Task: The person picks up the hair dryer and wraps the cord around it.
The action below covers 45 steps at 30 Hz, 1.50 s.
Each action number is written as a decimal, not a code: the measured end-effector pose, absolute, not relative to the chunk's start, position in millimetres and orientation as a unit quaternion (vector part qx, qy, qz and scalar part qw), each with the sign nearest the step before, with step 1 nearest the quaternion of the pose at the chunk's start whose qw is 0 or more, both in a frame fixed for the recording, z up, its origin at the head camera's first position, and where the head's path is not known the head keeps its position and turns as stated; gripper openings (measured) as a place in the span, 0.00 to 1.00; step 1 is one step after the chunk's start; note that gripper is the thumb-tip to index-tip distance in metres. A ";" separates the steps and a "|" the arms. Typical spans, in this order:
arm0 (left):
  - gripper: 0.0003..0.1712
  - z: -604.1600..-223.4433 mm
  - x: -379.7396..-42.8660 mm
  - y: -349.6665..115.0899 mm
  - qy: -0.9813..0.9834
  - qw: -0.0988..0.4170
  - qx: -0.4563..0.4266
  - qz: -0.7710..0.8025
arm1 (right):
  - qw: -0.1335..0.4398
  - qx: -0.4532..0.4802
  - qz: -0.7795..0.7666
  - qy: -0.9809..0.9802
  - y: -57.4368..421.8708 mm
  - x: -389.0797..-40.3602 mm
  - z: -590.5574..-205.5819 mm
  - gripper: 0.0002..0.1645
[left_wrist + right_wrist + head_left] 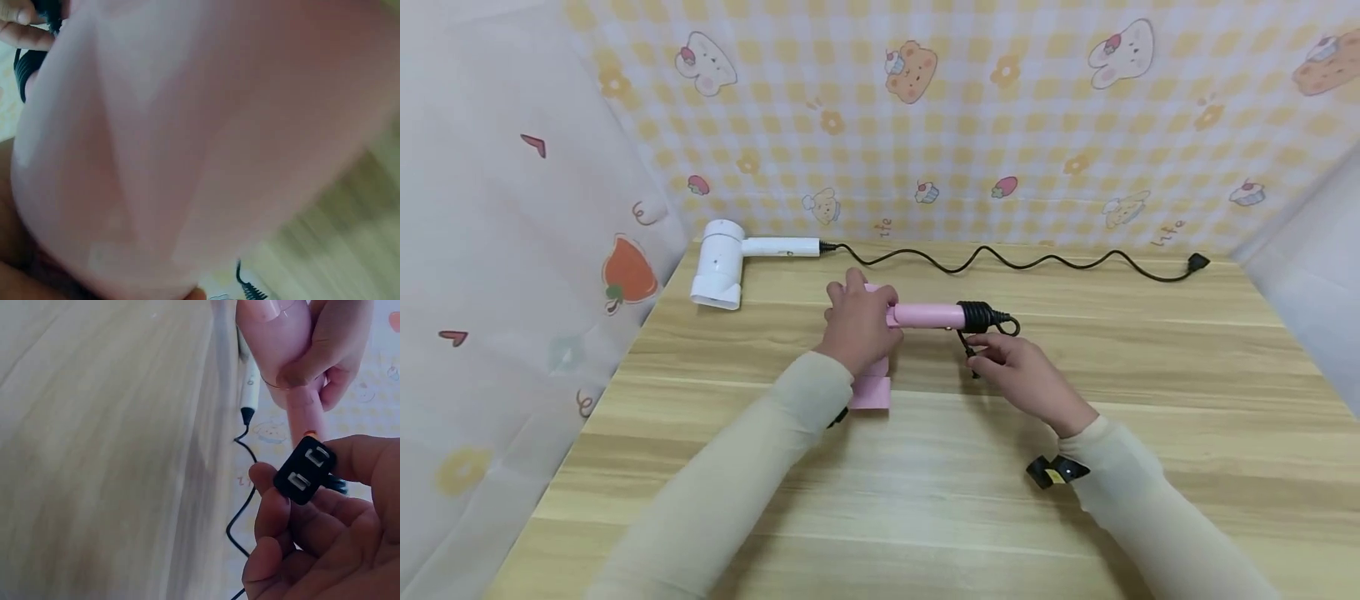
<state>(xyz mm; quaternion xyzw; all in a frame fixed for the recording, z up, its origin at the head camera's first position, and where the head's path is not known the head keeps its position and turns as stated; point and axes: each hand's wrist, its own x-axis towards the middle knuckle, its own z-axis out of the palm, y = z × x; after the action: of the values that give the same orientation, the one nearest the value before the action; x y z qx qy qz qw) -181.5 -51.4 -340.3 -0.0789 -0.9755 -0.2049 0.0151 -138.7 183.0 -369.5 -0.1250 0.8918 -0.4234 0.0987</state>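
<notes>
A pink hair dryer (928,316) is held by my left hand (859,325), which grips it where the barrel meets the handle. Its handle points right, and its black cord (976,317) is wound in tight coils around the handle's end. My right hand (1018,371) pinches the black two-pin plug (305,470) between thumb and fingers, just below the coils. In the right wrist view the plug's two metal prongs face the camera. The pink barrel (156,150) fills most of the left wrist view and hides much of the left hand there.
A white hair dryer (720,265) lies at the back left of the wooden table (940,500). Its black cord (951,271) runs in waves along the back to a plug (1198,262) at the right. Behind stands a yellow checked cloth (865,150) with cartoon prints.
</notes>
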 end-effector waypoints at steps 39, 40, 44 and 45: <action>0.42 -349.4 -242.5 -87.1 -0.962 -0.107 -0.164 -0.189 | 0.073 -0.153 -0.296 0.940 169.1 -187.4 -343.8 0.10; 0.40 -349.7 -243.7 -99.6 -0.966 -0.086 -0.157 -0.186 | 0.065 -0.160 -0.293 0.941 165.3 -195.0 -340.8 0.09; 0.32 -348.5 -249.2 -160.9 -0.983 -0.034 -0.109 -0.142 | 0.060 -0.193 -0.285 0.937 144.1 -228.8 -334.8 0.10; 0.31 -347.5 -250.2 -177.0 -0.987 -0.025 -0.095 -0.128 | 0.061 -0.202 -0.278 0.937 137.7 -237.2 -334.8 0.11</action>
<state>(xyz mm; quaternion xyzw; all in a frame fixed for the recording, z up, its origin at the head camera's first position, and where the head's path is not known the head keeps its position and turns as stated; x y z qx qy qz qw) -250.2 -177.0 -347.5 -0.0955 -0.9869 -0.1277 -0.0249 -237.2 137.7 -334.8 -0.2017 0.9372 -0.2781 0.0608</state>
